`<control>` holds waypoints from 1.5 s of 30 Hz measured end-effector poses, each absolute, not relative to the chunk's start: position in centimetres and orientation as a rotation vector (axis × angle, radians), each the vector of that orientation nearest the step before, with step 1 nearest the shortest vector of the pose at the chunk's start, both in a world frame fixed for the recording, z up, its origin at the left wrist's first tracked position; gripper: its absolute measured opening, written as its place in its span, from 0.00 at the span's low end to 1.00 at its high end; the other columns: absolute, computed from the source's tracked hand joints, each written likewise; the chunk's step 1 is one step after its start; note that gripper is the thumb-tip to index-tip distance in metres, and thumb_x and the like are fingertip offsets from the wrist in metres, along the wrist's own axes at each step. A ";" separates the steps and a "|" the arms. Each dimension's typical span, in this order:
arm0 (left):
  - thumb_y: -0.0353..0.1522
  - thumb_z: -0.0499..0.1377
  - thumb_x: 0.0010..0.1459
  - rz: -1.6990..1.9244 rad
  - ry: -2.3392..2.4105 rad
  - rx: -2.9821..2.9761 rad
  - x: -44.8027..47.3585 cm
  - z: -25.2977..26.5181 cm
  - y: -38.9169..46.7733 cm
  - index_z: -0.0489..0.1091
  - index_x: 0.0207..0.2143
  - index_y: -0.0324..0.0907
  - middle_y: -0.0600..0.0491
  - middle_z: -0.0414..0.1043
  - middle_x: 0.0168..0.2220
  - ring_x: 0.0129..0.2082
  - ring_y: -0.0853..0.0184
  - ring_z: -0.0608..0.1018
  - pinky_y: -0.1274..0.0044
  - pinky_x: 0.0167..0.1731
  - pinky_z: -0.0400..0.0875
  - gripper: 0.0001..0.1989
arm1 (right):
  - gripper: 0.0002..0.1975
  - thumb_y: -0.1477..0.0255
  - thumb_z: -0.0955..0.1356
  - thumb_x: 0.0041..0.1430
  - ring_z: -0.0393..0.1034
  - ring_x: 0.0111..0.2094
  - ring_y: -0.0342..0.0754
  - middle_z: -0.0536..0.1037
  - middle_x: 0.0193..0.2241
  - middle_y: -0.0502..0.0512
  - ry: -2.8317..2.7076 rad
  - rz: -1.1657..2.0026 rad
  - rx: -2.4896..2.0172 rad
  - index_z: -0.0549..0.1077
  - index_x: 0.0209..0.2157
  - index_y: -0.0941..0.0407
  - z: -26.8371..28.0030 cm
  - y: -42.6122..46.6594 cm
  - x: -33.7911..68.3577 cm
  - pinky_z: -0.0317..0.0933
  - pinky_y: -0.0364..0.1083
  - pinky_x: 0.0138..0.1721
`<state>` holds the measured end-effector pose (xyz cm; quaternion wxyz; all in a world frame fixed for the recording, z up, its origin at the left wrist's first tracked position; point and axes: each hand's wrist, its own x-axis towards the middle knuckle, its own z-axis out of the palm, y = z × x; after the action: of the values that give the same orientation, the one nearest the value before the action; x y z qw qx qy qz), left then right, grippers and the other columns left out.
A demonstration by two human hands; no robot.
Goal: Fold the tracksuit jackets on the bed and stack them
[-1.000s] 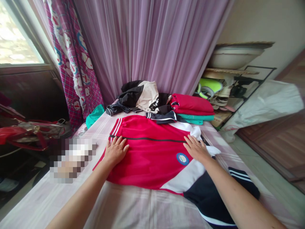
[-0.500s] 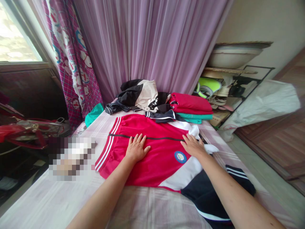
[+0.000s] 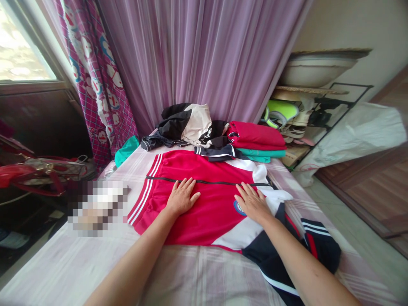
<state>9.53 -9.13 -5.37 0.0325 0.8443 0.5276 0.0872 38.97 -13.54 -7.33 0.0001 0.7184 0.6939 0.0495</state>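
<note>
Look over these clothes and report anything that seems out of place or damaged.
No spill or damage is visible. The black-and-cream garment looks untidy: it lies crumpled beside the neatly folded red clothing. The red jacket lies spread under the left hand and right hand, nothing odd there.
</note>
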 end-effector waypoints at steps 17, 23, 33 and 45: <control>0.42 0.45 0.68 0.173 1.934 2.556 1.9 -4.6 -12.3 0.61 0.65 0.44 0.48 0.59 0.66 0.68 0.56 0.58 0.58 0.66 0.49 0.27 | 0.29 0.60 0.53 0.69 0.48 0.68 0.54 0.55 0.69 0.58 2.208 0.095 2.284 0.58 0.67 0.53 -7.0 -13.6 38.9 0.43 0.59 0.66; 0.44 0.44 0.68 0.032 1.903 2.546 2.6 -4.5 -12.1 0.57 0.67 0.44 0.49 0.54 0.68 0.69 0.57 0.56 0.58 0.68 0.45 0.29 | 0.30 0.60 0.53 0.68 0.49 0.68 0.59 0.56 0.68 0.62 2.141 -0.012 2.355 0.58 0.67 0.54 -4.8 -12.7 36.6 0.43 0.65 0.64; 0.44 0.48 0.66 0.097 1.850 2.491 2.5 -4.6 -11.9 0.60 0.65 0.44 0.48 0.55 0.68 0.69 0.54 0.56 0.55 0.67 0.43 0.29 | 0.30 0.56 0.54 0.69 0.40 0.70 0.54 0.49 0.70 0.57 2.447 -0.184 1.972 0.54 0.69 0.49 -5.2 -14.8 30.5 0.37 0.63 0.67; 0.45 0.47 0.63 0.258 2.338 1.948 -4.9 -1.8 -9.0 0.74 0.50 0.38 0.39 0.78 0.48 0.49 0.51 0.78 0.67 0.47 0.70 0.26 | 0.29 0.59 0.55 0.69 0.46 0.69 0.54 0.52 0.70 0.56 2.350 -0.051 2.126 0.56 0.68 0.50 -6.2 -15.4 33.4 0.40 0.62 0.67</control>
<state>-4.87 -9.03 -1.79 0.0437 0.6373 0.7647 0.0844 33.42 -15.35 -6.19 -0.0138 0.6707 0.7414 -0.0161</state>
